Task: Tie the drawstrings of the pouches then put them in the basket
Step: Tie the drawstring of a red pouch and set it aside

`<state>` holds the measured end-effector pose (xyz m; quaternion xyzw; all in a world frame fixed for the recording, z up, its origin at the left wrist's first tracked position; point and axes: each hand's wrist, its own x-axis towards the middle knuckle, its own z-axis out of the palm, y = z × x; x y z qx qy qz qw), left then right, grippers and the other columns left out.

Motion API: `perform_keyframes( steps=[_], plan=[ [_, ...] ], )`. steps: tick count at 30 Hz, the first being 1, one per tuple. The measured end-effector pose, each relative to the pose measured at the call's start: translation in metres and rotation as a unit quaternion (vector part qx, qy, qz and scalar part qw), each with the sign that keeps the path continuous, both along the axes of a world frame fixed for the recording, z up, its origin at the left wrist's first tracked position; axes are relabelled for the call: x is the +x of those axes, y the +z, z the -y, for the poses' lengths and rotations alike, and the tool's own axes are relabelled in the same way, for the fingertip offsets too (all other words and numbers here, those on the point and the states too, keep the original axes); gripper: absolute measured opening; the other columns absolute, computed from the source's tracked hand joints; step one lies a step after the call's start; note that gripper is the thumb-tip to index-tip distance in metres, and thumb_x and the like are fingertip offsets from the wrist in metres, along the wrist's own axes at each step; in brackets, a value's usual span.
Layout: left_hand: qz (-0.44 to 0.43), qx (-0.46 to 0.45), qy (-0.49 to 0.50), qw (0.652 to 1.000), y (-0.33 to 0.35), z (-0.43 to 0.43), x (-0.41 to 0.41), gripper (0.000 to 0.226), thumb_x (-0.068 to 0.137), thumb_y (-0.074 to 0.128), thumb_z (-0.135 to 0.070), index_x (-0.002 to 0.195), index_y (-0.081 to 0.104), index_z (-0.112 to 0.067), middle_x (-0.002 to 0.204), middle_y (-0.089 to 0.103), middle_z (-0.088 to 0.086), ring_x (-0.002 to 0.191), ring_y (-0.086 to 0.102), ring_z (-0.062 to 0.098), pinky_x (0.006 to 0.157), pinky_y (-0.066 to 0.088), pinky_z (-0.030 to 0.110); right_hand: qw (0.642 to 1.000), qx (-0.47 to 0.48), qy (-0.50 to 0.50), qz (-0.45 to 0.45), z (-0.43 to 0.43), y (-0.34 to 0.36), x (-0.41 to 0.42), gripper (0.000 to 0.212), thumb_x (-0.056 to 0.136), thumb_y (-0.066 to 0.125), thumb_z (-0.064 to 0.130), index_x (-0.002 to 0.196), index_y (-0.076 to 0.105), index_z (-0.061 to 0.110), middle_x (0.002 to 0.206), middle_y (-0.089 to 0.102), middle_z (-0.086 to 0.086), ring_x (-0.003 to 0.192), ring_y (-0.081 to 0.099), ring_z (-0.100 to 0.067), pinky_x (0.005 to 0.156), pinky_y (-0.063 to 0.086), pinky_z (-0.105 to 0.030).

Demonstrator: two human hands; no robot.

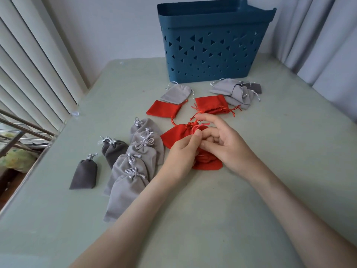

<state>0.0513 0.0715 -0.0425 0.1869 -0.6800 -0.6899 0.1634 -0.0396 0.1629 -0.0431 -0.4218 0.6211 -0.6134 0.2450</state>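
A red pouch (pixel 174 136) lies on the table under both hands, with a second red pouch (pixel 207 165) partly hidden beneath them. My left hand (pixel 182 153) pinches the red drawstring (pixel 195 127) at the pouch's mouth. My right hand (pixel 222 144) also works the cord with curled fingers, its index finger raised. The blue basket (pixel 212 45) stands at the table's far side. A row of tied light grey pouches (pixel 131 171) lies to the left, beside tied dark grey pouches (pixel 84 174).
Untied pouches lie in front of the basket: a light grey one (pixel 174 93), two red ones (pixel 164 111) (pixel 210 104) and a pile of grey ones (pixel 235 92). Vertical blinds (pixel 29 64) run along the left table edge, a curtain (pixel 328 45) hangs at right.
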Motion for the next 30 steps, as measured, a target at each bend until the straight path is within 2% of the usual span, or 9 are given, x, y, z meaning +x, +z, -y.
perform_keyframes(
  steps=[2,5,8,13,17,19,23,26,30],
  plan=[
    [-0.005,0.009,0.012,1.0,0.0,0.0008,-0.001,0.051,0.102,0.037,-0.03,0.054,0.053,-0.022,0.047,0.033,-0.01,0.046,0.028,0.006,0.051,0.021,0.028,1.0,-0.004,-0.002,0.002,0.0005,0.0,0.0008,0.06,0.087,0.055,-0.011,0.131,0.042,0.028,0.081,0.064,0.003,0.068,0.045,-0.016,0.066,0.04,-0.024],
    [-0.007,0.016,0.032,0.999,0.0016,0.0018,-0.0024,0.041,0.103,0.035,-0.026,0.065,0.045,-0.015,0.049,0.031,-0.006,0.046,0.029,0.008,0.049,0.024,0.026,1.0,-0.02,-0.011,0.001,0.0011,0.0001,0.0025,0.067,0.086,0.055,-0.013,0.134,0.034,0.028,0.085,0.062,0.0,0.066,0.048,-0.009,0.065,0.042,-0.022],
    [-0.008,0.052,0.038,0.998,0.0019,0.0021,-0.0034,0.036,0.103,0.033,-0.02,0.075,0.051,-0.006,0.047,0.033,-0.006,0.043,0.029,0.005,0.047,0.025,0.023,0.999,-0.045,-0.03,-0.006,0.0008,0.0003,0.0026,0.068,0.081,0.06,-0.009,0.127,0.033,0.034,0.088,0.054,0.001,0.063,0.048,-0.006,0.063,0.044,-0.021],
    [-0.021,0.024,0.05,0.998,0.0001,0.0037,-0.0037,0.038,0.103,0.034,-0.017,0.072,0.056,-0.009,0.054,0.041,0.0,0.044,0.035,0.004,0.046,0.029,0.018,0.996,-0.073,-0.05,0.006,-0.0029,0.0018,0.0021,0.054,0.077,0.06,0.004,0.115,0.033,0.031,0.092,0.047,-0.004,0.062,0.05,-0.009,0.062,0.045,-0.022],
    [-0.037,0.018,0.058,0.997,-0.0005,0.0049,-0.0042,0.033,0.102,0.035,-0.014,0.078,0.058,-0.008,0.06,0.051,0.001,0.051,0.044,0.004,0.053,0.036,0.019,0.996,-0.041,-0.071,0.02,-0.0026,0.0031,0.0004,0.043,0.082,0.058,0.009,0.116,0.041,0.03,0.09,0.053,-0.001,0.062,0.053,-0.011,0.056,0.044,-0.024],
    [-0.041,0.005,0.042,0.998,0.0006,0.0042,-0.0031,0.035,0.102,0.035,-0.014,0.074,0.056,-0.011,0.057,0.056,-0.005,0.052,0.045,0.003,0.054,0.036,0.019,0.997,-0.002,-0.073,0.033,-0.0013,0.0035,-0.0003,0.028,0.092,0.056,0.009,0.116,0.052,0.022,0.083,0.057,0.002,0.062,0.053,-0.009,0.056,0.044,-0.023],
    [-0.017,-0.03,0.041,0.999,0.0008,0.0049,-0.0017,0.037,0.102,0.039,-0.021,0.069,0.051,-0.01,0.058,0.055,-0.002,0.051,0.046,0.01,0.051,0.036,0.022,0.997,0.044,-0.053,0.026,-0.0006,0.0014,0.0002,0.008,0.093,0.055,0.013,0.096,0.063,0.013,0.069,0.061,0.002,0.059,0.052,-0.006,0.054,0.042,-0.02],
    [-0.017,-0.034,0.038,0.999,0.0006,0.0056,0.0007,0.037,0.102,0.038,-0.024,0.07,0.052,-0.01,0.056,0.06,0.0,0.046,0.048,0.018,0.048,0.04,0.026,0.997,0.022,-0.074,0.003,-0.0002,0.0023,0.0016,0.012,0.09,0.059,0.007,0.09,0.063,0.018,0.07,0.059,-0.003,0.058,0.051,-0.004,0.054,0.042,-0.018],
    [-0.015,-0.024,0.019,0.999,0.0037,0.0046,0.0032,0.034,0.103,0.034,-0.027,0.077,0.049,-0.01,0.059,0.064,0.006,0.035,0.047,0.021,0.041,0.038,0.022,0.998,-0.018,-0.066,0.002,0.0004,0.0049,0.0049,0.019,0.089,0.057,-0.001,0.094,0.062,0.017,0.073,0.059,0.001,0.053,0.052,-0.006,0.052,0.043,-0.015]
  ],
)
